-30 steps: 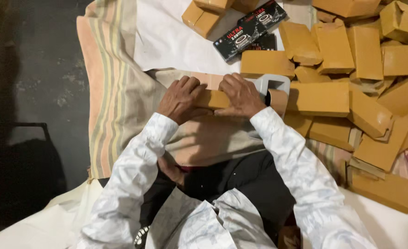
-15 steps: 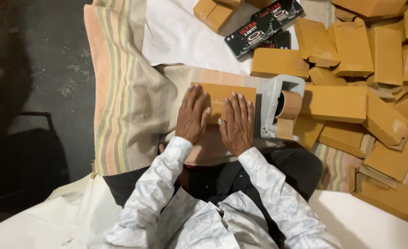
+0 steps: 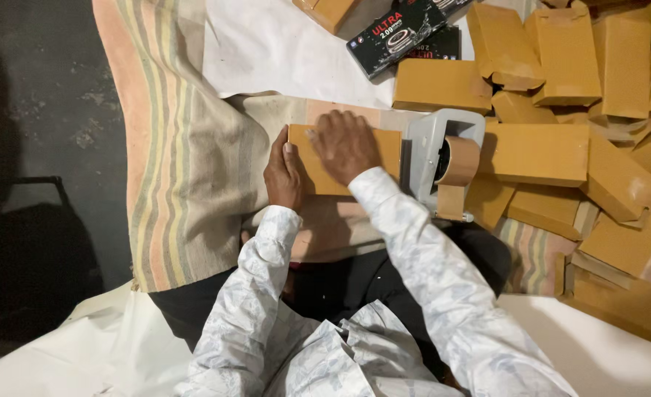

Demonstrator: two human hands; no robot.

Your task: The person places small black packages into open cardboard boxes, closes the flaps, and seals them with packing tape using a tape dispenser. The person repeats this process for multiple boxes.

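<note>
Head view. A flat rectangular tan cardboard box (image 3: 340,158) lies on a striped beige and orange woven cloth (image 3: 186,154), directly in front of the person's lap. The right hand (image 3: 344,143) rests flat on top of the box, fingers spread, pressing down; it clasps nothing. The left hand (image 3: 283,173) sits against the left end of the box, its thumb laid over the top face and its fingers out of sight below that end, so that it grips the end of the box.

A grey tape dispenser (image 3: 432,158) with a roll of brown packing tape (image 3: 458,160) stands touching the right end of the box. To the right of the box, beyond the dispenser, a heap of similar tan cardboard boxes (image 3: 561,147) lies in a loose pile. A long black printed carton (image 3: 403,33) lies above and to the right of the box, on a white paper sheet (image 3: 281,51). Both forearms wear pale patterned sleeves (image 3: 428,272).
</note>
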